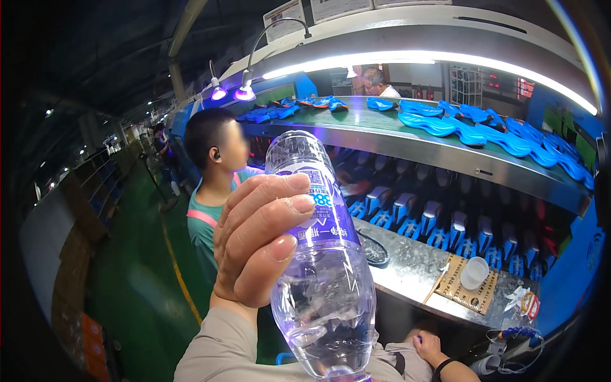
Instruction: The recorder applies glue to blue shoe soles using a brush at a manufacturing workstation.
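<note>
Bottle: clear plastic bottle (pixel 328 280), purple label (pixel 334 223); held up mid-view, close to camera, in front of the bench. Base uppermost, tapered end at lower edge. Liquid level: cannot tell.
Left hand: left hand (pixel 254 235) on the bottle's left side, fingers bent round it, tips at the label; closed on the bottle. Beige sleeve (pixel 213 350) below.
Right hand: right hand (pixel 428 345) low, by the lap, apart from the bottle. Fingers curled; whether they hold anything, cannot tell. Black band (pixel 453 368) at wrist.
Bench: metal bench (pixel 407 274), right of the bottle. Translucent cup (pixel 474 272) on brown paper (pixel 455 296); rings (pixel 529 304) near its right end.
Belt: green belt (pixel 366 116) above the bench, many blue pieces (pixel 439 127) on it, some overlapping.
Co-worker: person in green top (pixel 207 235), pink straps, left of the bottle. Second person (pixel 377 84) beyond the belt.
Lamps: two lamps (pixel 245 93), lit violet, upper left of the belt.
Floor: green floor (pixel 143 274), yellow line (pixel 175 264).
</note>
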### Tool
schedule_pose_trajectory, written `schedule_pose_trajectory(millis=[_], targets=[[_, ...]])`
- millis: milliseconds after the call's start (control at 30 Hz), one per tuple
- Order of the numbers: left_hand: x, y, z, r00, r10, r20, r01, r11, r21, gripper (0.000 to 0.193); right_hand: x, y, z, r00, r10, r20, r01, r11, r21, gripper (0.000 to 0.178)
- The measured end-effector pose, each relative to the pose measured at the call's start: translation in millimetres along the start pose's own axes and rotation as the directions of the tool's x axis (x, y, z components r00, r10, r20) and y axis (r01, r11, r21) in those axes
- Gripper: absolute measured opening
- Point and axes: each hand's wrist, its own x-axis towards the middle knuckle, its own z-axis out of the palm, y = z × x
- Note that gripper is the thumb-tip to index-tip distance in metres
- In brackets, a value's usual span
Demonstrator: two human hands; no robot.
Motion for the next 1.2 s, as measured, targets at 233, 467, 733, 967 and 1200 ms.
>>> schedule_pose_trajectory(millis=[233,467,733,967,1200], targets=[[-6,2,4,0.987,-0.137,-0.081,0.119,0.973,-0.198,0.037,-2,0,1,1.000,-0.006,0.008,0.007,1.000,-0.021,0.032],[-9,1,3,0.980,-0.162,-0.111,0.135,0.966,-0.223,0.024,0,0,3,0.996,-0.071,-0.046,0.071,0.997,-0.009,0.030],[-10,-3,5,0.980,-0.172,-0.100,0.144,0.960,-0.241,0.026,1,7,10,0.999,-0.048,-0.014,0.048,0.999,-0.010,0.032],[-10,-2,4,0.979,-0.186,-0.086,0.160,0.956,-0.246,0.027,0,7,10,0.999,-0.041,-0.009,0.041,0.999,-0.008,0.033],[-11,-3,4,0.983,-0.178,-0.051,0.161,0.957,-0.241,0.029,-1,3,8,0.999,-0.040,-0.014,0.040,0.999,-0.020,0.031]])
